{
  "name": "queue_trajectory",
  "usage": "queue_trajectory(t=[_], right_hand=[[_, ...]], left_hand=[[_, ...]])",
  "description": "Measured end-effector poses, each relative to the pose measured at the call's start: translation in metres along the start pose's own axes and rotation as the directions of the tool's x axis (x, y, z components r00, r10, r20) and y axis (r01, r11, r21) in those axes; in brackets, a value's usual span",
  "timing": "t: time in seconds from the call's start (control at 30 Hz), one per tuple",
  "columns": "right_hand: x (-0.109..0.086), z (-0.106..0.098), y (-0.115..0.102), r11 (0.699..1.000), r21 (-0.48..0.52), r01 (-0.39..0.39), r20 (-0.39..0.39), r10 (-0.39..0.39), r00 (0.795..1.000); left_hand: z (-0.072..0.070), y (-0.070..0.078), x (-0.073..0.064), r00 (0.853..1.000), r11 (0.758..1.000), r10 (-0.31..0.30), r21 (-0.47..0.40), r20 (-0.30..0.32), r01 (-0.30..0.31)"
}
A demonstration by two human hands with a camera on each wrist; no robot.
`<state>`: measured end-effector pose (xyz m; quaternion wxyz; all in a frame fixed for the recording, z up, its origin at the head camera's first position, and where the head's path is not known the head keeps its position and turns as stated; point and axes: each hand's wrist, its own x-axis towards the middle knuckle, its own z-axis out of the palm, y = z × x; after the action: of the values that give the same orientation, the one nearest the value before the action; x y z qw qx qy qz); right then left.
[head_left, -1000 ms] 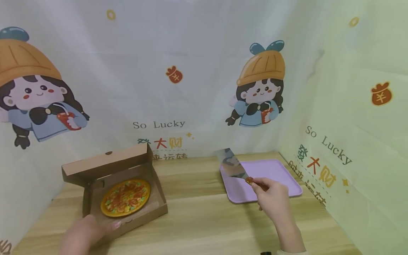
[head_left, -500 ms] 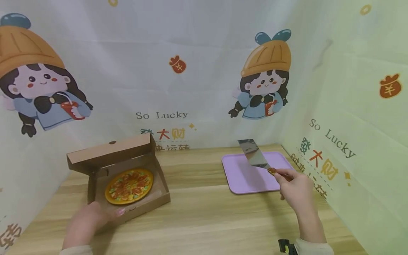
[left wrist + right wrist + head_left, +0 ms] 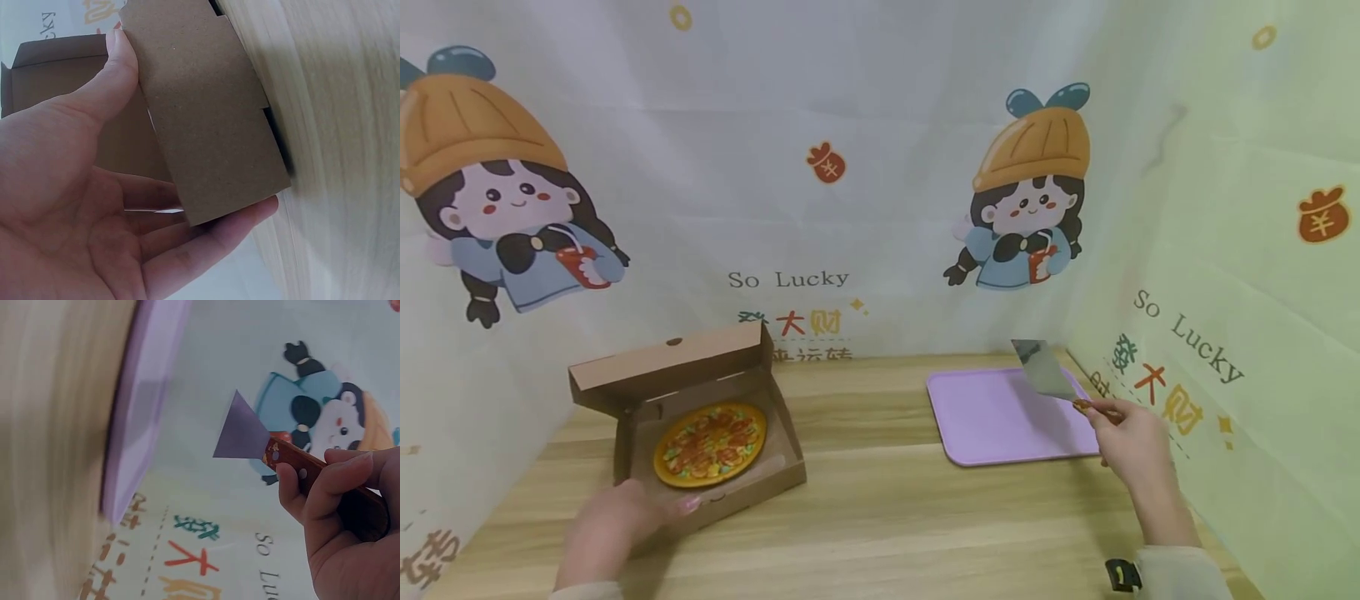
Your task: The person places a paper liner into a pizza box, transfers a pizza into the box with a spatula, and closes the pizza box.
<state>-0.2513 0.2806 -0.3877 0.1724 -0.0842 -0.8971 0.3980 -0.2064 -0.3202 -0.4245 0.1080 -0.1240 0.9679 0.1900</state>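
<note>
My left hand [image 3: 617,525] holds the front left corner of an open cardboard pizza box [image 3: 775,483]. In the left wrist view the thumb lies along the top edge of a box wall [image 3: 206,119], with the fingers around its lower corner. Inside the box sits a round pizza [image 3: 711,446] with a yellow crust and red and green topping, apparently a toy. My right hand [image 3: 1138,446] grips the riveted wooden handle of a spatula [image 3: 240,431] with a flat, flared metal blade. The blade is raised over the right part of a lilac tray [image 3: 977,417], pointing away and up.
A wood-grain table [image 3: 865,500] carries the box at left and the tray at right. Printed cloth [image 3: 895,192] hangs behind and along both sides. The box lid [image 3: 673,358] stands raised at the back.
My right hand has carried the spatula to the right across the tray, from its left edge to its right part. My left hand stays at the box corner. The head view has shifted slightly.
</note>
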Motion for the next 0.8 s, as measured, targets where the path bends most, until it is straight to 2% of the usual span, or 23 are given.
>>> queue_trajectory(t=[0.2,0.47,0.8], right_hand=[[0.009,-0.005,0.026,0.996,-0.081,0.034,0.039,-0.031,0.999],[0.012,-0.005,0.047,0.985,-0.149,0.088,0.048,-0.082,0.995],[0.017,-0.001,0.052,0.99,-0.141,0.007,0.112,0.009,0.994]], left_hand=[[0.002,-0.001,0.002,1.0,1.0,-0.002,0.008,-0.002,0.002],[0.003,-0.003,0.004,1.0,1.0,0.006,0.003,-0.024,-0.006],[0.002,-0.001,0.003,0.999,1.0,0.014,0.002,-0.029,-0.014]])
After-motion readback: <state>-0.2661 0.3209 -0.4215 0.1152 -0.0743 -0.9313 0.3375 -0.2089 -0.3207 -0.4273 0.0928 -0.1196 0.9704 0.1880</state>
